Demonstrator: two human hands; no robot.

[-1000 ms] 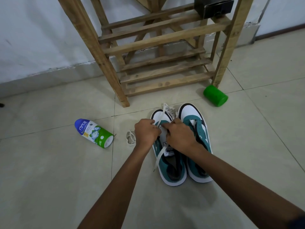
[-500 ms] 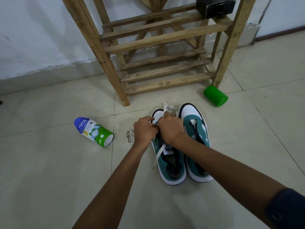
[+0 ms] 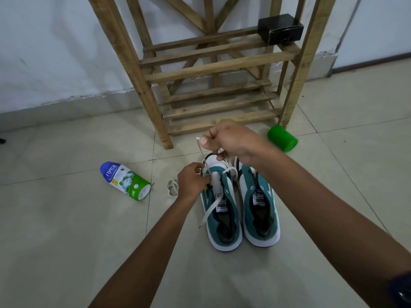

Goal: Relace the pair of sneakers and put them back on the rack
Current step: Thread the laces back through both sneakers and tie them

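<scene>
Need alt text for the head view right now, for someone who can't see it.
A right hand pulls a white lace up from the left sneaker while the left hand steadies it, beside the right sneaker before a wooden rack.

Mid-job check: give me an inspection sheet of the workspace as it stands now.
Surface: pale tiled floor, grout lines showing.
Job's things: left sneaker partly laced, white lace trailing off its side; right sneaker beside it, no lace seen; wooden rack behind them.
Clutter: powder bottle lying on its side; green container by the rack's leg; loose lace coiled on the floor.
Grippers: left hand holds the lace at the eyelets; right hand pinches the lace end, raised.
Cables: nothing seen.
Surroundings: white wall; black box on the rack.
</scene>
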